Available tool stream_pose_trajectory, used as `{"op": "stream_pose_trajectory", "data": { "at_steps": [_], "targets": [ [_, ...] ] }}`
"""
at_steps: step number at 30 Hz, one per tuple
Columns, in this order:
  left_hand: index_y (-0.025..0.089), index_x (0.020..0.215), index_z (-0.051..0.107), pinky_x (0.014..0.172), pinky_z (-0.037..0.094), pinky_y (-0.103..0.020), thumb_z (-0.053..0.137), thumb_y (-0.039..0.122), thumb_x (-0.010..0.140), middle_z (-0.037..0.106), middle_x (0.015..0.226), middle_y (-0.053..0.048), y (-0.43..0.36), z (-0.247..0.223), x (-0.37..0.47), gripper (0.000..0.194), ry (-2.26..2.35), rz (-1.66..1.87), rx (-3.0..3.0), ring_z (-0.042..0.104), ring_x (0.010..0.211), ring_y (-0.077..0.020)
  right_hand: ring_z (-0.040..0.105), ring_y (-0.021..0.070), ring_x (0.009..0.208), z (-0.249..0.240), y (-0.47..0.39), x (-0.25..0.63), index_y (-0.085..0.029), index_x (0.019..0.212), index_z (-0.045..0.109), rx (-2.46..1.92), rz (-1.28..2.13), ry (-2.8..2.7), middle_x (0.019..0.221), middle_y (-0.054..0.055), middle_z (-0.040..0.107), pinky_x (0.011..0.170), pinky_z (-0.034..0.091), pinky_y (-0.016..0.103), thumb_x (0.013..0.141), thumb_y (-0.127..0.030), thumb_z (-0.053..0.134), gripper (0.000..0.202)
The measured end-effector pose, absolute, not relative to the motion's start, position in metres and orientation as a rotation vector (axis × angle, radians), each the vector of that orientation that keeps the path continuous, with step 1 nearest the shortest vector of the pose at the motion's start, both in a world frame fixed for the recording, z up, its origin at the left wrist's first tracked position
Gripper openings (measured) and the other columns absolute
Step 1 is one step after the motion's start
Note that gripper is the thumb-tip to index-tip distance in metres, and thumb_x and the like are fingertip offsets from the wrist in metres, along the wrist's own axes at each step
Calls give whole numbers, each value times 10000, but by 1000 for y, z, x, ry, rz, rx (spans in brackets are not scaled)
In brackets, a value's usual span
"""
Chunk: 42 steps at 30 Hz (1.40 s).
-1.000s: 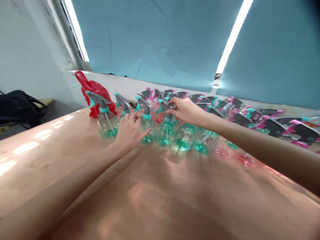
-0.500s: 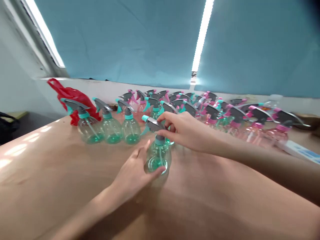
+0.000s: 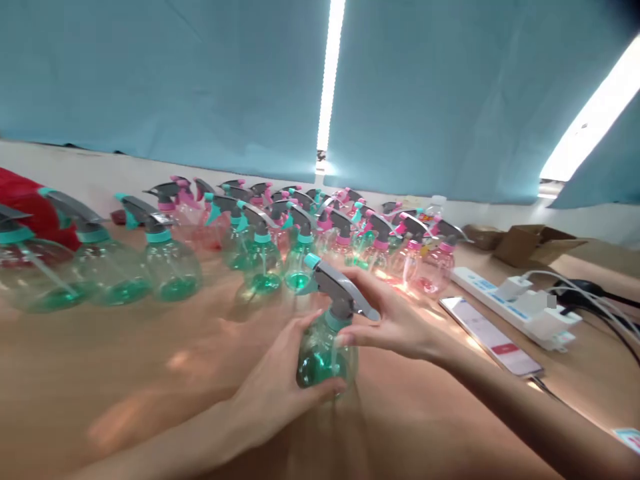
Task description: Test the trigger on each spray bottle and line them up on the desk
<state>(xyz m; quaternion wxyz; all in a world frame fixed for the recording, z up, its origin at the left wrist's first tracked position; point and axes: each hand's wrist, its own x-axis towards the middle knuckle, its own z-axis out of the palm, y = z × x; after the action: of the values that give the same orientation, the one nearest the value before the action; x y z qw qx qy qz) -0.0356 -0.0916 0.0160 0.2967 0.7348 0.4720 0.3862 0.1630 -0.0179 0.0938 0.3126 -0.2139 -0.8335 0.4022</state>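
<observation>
In the middle of the view stands a green see-through spray bottle (image 3: 327, 350), roughly upright, with a grey and turquoise trigger head. My left hand (image 3: 280, 383) is wrapped round the lower left of its round body, thumb across the front. My right hand (image 3: 383, 317) grips it at the neck, thumb on the collar and fingers behind the spray head. Just beyond it are more green spray bottles (image 3: 263, 263). To the left, three others stand in a row, the nearest to my hands being a green spray bottle (image 3: 171, 267).
Pink spray bottles (image 3: 433, 263) crowd the back of the table (image 3: 200, 373). On the right lie a phone (image 3: 493, 337), a white power strip (image 3: 493, 297) with chargers and cables, and an opened cardboard box (image 3: 535, 247). A red bag (image 3: 25, 203) is at the far left.
The view has swung right, bringing the phone and power strip into sight. The held bottle appears nearer and larger. My right hand has shifted from the top of the spray head down to the neck.
</observation>
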Motion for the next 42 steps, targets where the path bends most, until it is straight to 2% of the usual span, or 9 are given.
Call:
{"op": "stream_pose_trajectory", "data": {
  "at_steps": [3,6,11,15,20,23,30,37,42],
  "targets": [
    [309,1405,376,1059,382,-585,738,473,815,462,1452,-107,-76,14,-16,711,1160,1039,2048,410,1347,-363,651,183,862,91,-17,176,-231,1182,548,-691,963,-2166,1001,33,660,722,530,306,777,-296,748,456],
    [307,1411,352,1083,362,-569,736,475,823,369,1520,-105,-62,13,-2,723,1102,1023,2124,336,1395,-359,634,168,800,96,-15,184,-220,1114,581,-746,909,-2134,970,34,656,653,495,284,806,-303,714,346],
    [280,1400,330,1122,290,-576,748,488,809,308,1549,-122,-43,11,8,753,1071,990,2200,249,1434,-357,652,187,907,90,-2,186,-223,1146,567,-652,1029,-2001,1073,46,674,797,520,341,828,-282,679,342],
    [275,1396,342,1126,295,-549,749,479,807,373,1503,-123,-32,13,8,745,1079,984,2195,262,1426,-358,645,178,945,81,12,178,-203,1077,596,-531,1207,-1890,1120,55,639,838,532,342,810,-213,653,274],
    [275,1427,312,1071,362,-570,745,522,793,440,1437,-130,-24,7,-4,806,1121,945,2210,383,1346,-381,586,150,753,82,25,166,-183,949,622,-532,1152,-1943,799,-5,573,732,506,319,808,-132,552,166],
    [281,1413,349,1004,426,-584,752,568,764,500,1371,-118,-24,-3,-17,817,1242,859,2265,485,1244,-393,541,152,704,81,32,163,-187,854,598,-504,1019,-1956,731,-16,541,666,473,311,775,-118,531,124],
    [267,1496,274,1006,431,-551,677,551,843,471,1405,-118,-26,-13,-34,818,1392,683,2526,470,1252,-368,468,116,613,87,38,169,-194,856,555,-555,988,-1989,655,-49,475,623,438,280,789,-159,525,82],
    [203,1451,359,1018,409,-592,643,481,892,460,1432,-154,-25,-7,-31,686,1387,472,2640,422,1304,-392,508,96,627,85,42,172,-188,827,535,-482,979,-2020,758,-17,546,598,440,249,791,-187,525,37],
    [202,1472,349,1061,380,-576,611,433,916,414,1488,-137,-25,-11,-33,656,1386,482,2664,401,1335,-377,498,88,621,76,46,168,-198,776,487,-350,917,-1975,718,-35,518,599,439,238,817,-179,530,62]
  ]
}}
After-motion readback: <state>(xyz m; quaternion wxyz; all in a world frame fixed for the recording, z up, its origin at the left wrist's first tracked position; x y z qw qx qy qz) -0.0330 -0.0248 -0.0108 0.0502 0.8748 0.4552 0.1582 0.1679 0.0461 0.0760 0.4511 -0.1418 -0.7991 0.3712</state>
